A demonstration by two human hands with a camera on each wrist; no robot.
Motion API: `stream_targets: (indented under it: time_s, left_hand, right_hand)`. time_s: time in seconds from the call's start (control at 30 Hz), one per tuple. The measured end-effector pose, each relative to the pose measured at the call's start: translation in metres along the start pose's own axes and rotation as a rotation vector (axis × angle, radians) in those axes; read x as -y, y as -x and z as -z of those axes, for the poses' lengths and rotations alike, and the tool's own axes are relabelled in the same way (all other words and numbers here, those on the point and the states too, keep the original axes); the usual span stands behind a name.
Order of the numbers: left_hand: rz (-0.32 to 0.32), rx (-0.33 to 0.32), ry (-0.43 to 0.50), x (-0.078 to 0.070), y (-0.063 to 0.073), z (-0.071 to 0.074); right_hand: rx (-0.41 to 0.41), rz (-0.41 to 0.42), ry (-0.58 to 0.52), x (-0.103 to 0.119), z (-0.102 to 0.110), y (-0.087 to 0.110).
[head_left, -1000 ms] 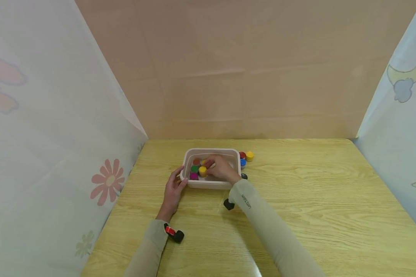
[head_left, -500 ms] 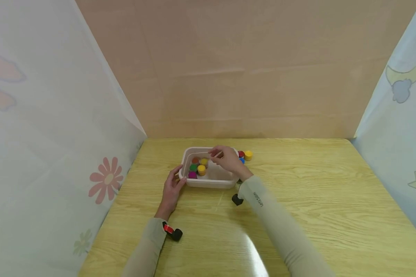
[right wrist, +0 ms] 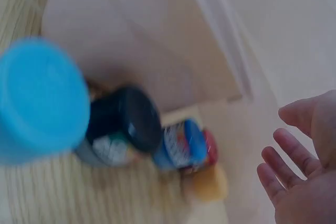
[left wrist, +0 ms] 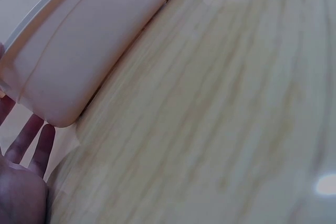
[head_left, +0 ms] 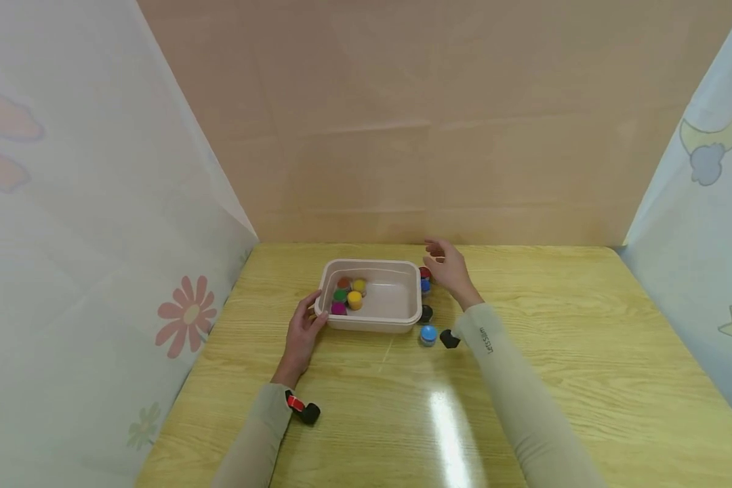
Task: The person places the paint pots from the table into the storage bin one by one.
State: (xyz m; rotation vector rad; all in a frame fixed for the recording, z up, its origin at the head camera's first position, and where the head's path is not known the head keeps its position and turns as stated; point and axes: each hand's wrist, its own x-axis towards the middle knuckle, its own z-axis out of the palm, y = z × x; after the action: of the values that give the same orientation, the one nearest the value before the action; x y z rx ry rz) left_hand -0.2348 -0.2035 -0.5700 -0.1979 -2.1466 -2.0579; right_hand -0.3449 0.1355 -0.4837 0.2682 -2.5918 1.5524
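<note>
A pale plastic tub [head_left: 372, 325] stands on the table. My left hand [head_left: 299, 342] grips its left end, thumb at the near rim and fingers along the side wall. Inside, at the left, sit a magenta-lidded paint jar [head_left: 338, 309], a green one [head_left: 340, 296], an orange one [head_left: 344, 283] and two yellow ones [head_left: 355, 300]. My right hand [head_left: 453, 271] hovers empty beyond the tub's right side, fingers loosely bent. Below it are a red-lidded jar [head_left: 425, 273] and a blue jar [head_left: 425, 287]; a yellow-lidded jar [right wrist: 210, 183] shows only in the right wrist view.
Nearer me along the tub's right side stand a black-lidded jar [head_left: 426, 313] and a light-blue-lidded jar [head_left: 428, 334]. A brown back panel [head_left: 439, 169] rises at the table's [head_left: 555, 325] far edge, with printed white sheets at both sides.
My right hand has left the front yellow-lidded jar in the tub, lifted out and moved right over the jars outside. My left hand stays at the tub.
</note>
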Motion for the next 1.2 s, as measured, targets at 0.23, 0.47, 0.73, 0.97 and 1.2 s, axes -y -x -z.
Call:
stream_targets:
  time_s: [0.23, 0.47, 0.73, 0.97, 1.2]
  left_hand:
    - [0.009, 0.008, 0.006, -0.001, 0.000, 0.000]
    - [0.000, 0.002, 0.014, 0.000, -0.001, 0.001]
    - [0.006, 0.013, 0.025, -0.002, 0.001, 0.000]
    - [-0.002, 0.009, 0.034, -0.002, 0.000, 0.002]
    - [0.010, 0.016, 0.034, 0.000, 0.000, 0.002]
  right_hand:
    - [0.022, -0.077, 0.046, -0.027, 0.007, 0.003]
    - [0.110, -0.154, 0.071, -0.046, 0.001, 0.004]
    - [0.111, -0.166, 0.077, -0.060, -0.003, 0.006]
    - [0.101, -0.145, 0.100, -0.059, -0.003, 0.007]
    - [0.103, -0.148, 0.115, -0.057, 0.000, 0.010]
